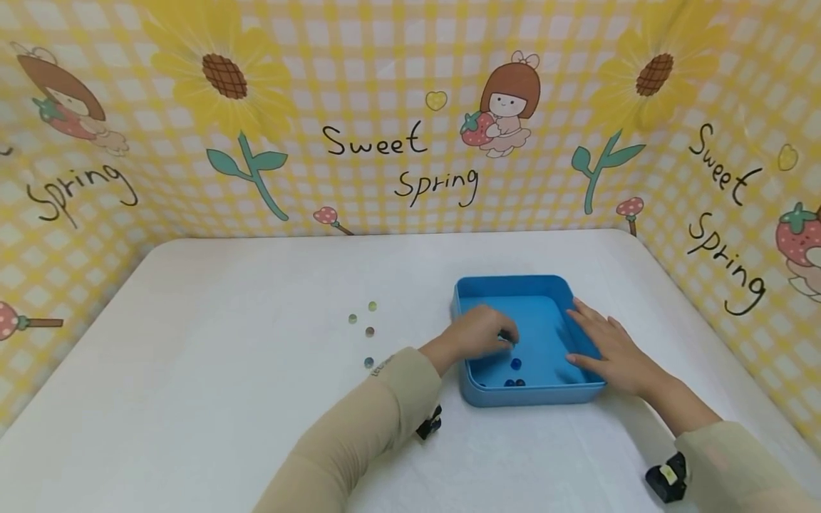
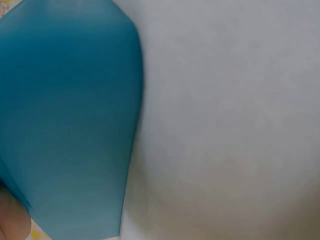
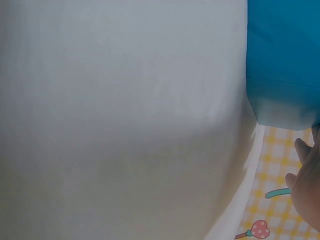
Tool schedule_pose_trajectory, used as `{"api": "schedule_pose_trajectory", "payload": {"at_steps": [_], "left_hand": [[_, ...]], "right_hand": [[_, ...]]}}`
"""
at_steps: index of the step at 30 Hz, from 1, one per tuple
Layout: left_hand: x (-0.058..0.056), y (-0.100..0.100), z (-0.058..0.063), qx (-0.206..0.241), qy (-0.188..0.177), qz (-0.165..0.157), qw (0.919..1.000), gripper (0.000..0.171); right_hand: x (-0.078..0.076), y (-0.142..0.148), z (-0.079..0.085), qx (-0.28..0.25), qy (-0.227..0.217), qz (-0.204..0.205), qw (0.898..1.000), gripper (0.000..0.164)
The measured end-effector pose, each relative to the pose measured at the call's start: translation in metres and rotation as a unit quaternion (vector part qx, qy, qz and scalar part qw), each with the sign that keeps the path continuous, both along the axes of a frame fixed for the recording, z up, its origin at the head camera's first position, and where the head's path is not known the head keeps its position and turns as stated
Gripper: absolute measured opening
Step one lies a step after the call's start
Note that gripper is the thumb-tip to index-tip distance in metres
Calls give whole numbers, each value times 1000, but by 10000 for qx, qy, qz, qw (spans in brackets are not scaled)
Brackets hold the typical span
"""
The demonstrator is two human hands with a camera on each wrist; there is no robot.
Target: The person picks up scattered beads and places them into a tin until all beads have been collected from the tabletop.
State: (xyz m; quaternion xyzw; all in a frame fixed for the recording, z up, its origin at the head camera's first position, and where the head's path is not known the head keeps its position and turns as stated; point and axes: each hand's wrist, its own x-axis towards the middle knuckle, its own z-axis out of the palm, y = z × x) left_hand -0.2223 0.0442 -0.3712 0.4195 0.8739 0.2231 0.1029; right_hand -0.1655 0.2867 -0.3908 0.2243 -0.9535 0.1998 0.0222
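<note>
four marbles (image 1: 369, 331) lie outside the blue tray (image 1: 532, 396), other marbles (image 1: 516, 363) inside; left hand (image 1: 477, 333) curled, hold unclear, right hand (image 1: 612, 354) outspread.

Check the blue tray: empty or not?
Not empty: the head view shows a few small balls lying inside the blue tray.

White-covered worktop (image 1: 192, 370), far corners rounded. Cloth (image 1: 372, 43) with yellow-white check stands behind far edge, also along left and right edges. Printed on it: one sunflower (image 1: 224, 76) above far left corner, another (image 1: 655, 75) above far right corner; between them black lettering "Sweet Spring" (image 1: 436, 187), small yellow heart (image 1: 436, 100), cartoon figure (image 1: 509, 103) holding strawberry (image 1: 477, 131).
</note>
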Motion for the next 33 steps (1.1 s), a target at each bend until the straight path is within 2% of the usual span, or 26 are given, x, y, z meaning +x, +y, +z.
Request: {"api": "schedule_pose_trajectory", "payload": {"at_steps": [4, 12, 20, 33], "left_hand": [[1, 2, -3, -502, 255, -93, 9984, 16], [3, 4, -2, -852, 349, -207, 9955, 18], [5, 4, 2, -996, 368, -226, 9941, 19], [7, 3, 4, -930, 249, -166, 9952, 21]], "right_hand": [[1, -1, 1, -17, -34, 5, 10000, 68], [1, -3, 3, 18, -57, -20, 10000, 68], [1, -3, 4, -14, -150, -47, 9999, 68], [1, -2, 2, -59, -129, -56, 9999, 68]]}}
